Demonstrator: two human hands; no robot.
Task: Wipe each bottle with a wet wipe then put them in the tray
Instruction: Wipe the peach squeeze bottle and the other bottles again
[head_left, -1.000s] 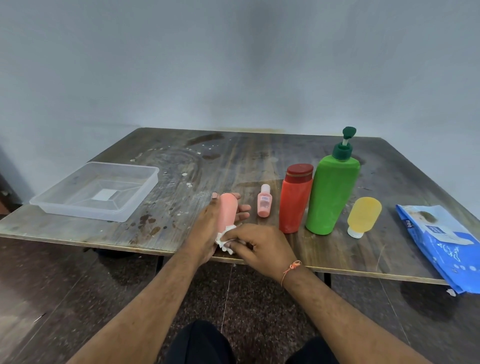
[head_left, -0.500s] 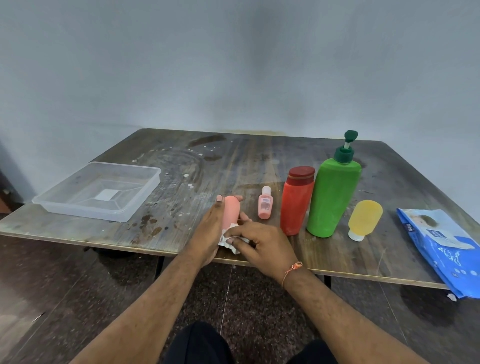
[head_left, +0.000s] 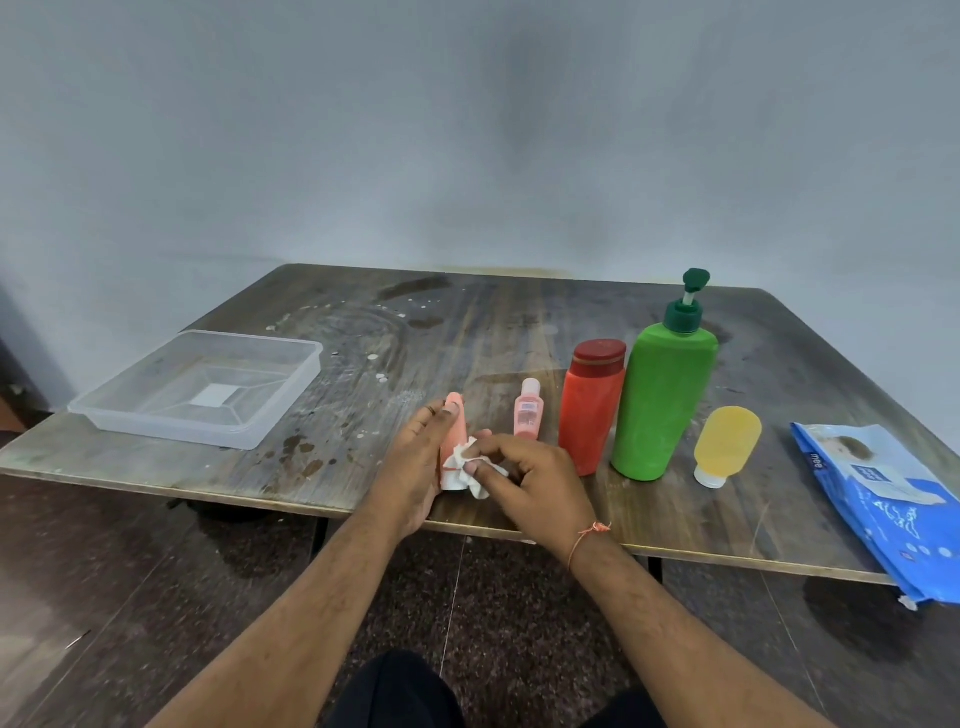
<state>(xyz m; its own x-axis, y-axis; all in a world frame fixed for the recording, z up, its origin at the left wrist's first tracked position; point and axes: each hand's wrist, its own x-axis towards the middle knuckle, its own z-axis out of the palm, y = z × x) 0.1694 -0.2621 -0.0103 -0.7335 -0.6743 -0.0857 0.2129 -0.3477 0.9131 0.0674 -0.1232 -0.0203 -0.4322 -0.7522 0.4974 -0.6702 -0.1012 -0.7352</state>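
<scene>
table (head_left: 363, 332) has loads of bare room left of the green pump bottle (head_left: 662, 405), clear tray (head_left: 291, 415) far left at that edge | red bottle (head_left: 589, 415), wipes pack (head_left: 883, 499), yellow bottle (head_left: 727, 441), tiny pink bottle (head_left: 527, 415) crowd round it | left hand (head_left: 415, 467) grips salmon bottle (head_left: 453, 431) left of it near front edge, right hand (head_left: 524, 478) pinches wipe (head_left: 467, 467), now lower on the bottle
</scene>
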